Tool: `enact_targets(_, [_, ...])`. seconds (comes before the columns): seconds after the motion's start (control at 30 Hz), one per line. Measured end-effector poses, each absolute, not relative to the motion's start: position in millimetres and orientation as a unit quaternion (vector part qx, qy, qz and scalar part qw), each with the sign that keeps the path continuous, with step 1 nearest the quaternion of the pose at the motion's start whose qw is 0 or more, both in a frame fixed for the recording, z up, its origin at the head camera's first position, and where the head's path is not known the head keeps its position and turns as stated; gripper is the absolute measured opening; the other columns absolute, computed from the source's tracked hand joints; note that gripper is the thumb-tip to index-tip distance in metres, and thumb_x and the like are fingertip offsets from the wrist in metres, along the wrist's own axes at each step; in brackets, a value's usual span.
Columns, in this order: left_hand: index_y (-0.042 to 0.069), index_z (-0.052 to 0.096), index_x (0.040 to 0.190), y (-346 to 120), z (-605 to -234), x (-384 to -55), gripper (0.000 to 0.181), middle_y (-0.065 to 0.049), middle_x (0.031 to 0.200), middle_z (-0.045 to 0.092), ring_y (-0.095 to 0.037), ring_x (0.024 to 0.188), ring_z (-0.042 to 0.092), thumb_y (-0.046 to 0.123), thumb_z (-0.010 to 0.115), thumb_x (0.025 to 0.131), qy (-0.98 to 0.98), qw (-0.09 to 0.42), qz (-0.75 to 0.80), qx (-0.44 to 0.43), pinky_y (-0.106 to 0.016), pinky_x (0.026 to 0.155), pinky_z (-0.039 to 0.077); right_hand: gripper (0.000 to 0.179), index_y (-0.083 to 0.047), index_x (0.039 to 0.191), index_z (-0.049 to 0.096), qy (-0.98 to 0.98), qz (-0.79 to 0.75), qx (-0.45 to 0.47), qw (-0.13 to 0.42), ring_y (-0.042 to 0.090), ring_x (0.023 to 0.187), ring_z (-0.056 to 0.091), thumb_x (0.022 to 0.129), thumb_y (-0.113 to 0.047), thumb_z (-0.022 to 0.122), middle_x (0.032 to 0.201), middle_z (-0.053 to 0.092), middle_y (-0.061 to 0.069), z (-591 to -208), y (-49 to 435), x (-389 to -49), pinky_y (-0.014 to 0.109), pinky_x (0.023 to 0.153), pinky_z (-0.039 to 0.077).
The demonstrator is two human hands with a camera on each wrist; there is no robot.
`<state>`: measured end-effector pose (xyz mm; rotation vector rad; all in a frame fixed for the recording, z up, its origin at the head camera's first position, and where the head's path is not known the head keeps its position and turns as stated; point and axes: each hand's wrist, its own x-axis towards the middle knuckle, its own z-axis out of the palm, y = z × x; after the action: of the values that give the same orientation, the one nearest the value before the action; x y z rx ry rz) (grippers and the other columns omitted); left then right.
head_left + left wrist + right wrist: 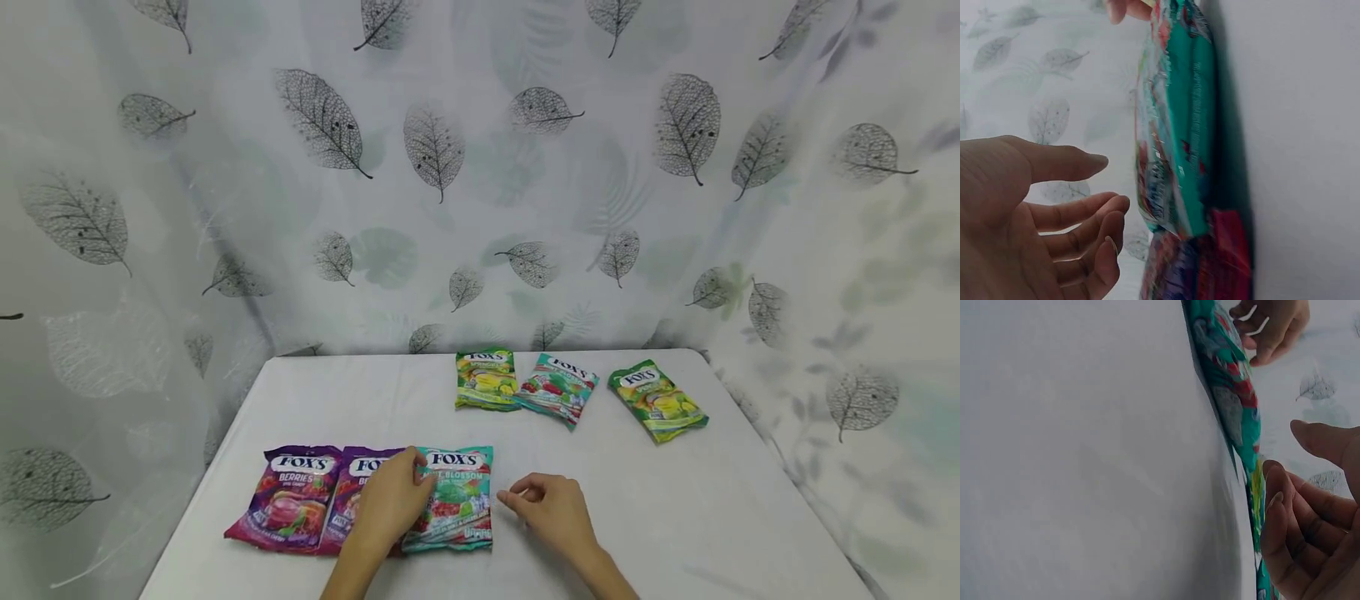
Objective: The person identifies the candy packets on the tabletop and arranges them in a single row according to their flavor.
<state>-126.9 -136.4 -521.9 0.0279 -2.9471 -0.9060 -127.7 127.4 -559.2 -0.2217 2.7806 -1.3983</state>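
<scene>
Three candy bags lie side by side at the table's front: a purple berries bag (pixel 293 500), a second purple bag (pixel 344 505) and a teal blossom bag (pixel 452 498). Over the seam between the second purple bag and the teal one is my left hand (pixel 395 495), covering part of both. In the left wrist view, that hand (pixel 1066 219) has its thumb apart from loosely bent fingers, with nothing between them. Just right of the teal bag, my right hand (pixel 551 514) hovers with relaxed fingers, apart from the bag. The right wrist view shows this hand (pixel 1316 519) holding nothing.
Farther back on the white table (pixel 360 400) lie a yellow-green candy bag (pixel 486 380), a smaller-looking teal bag (pixel 557 389) touching or nearly touching it, and another yellow-green bag (pixel 657 401) to the right. A leaf-patterned curtain (pixel 480 208) hangs behind the table.
</scene>
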Motion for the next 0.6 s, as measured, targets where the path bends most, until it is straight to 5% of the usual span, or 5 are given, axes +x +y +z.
enact_targets(0.6, [0.006,0.069,0.117,-86,-495,-166,0.033,0.007,0.071,0.055,-0.011,0.055,0.047,0.032,0.072,0.097,-0.941,0.033,-0.332,-0.052,-0.029,0.049,0.041,0.016,-0.017,0.092,0.081,0.916,-0.366,-0.015,-0.163,0.006,0.069,0.064,0.088,-0.032,0.086,0.073,0.069,-0.012,-552,183,-191,0.030,0.066,0.052])
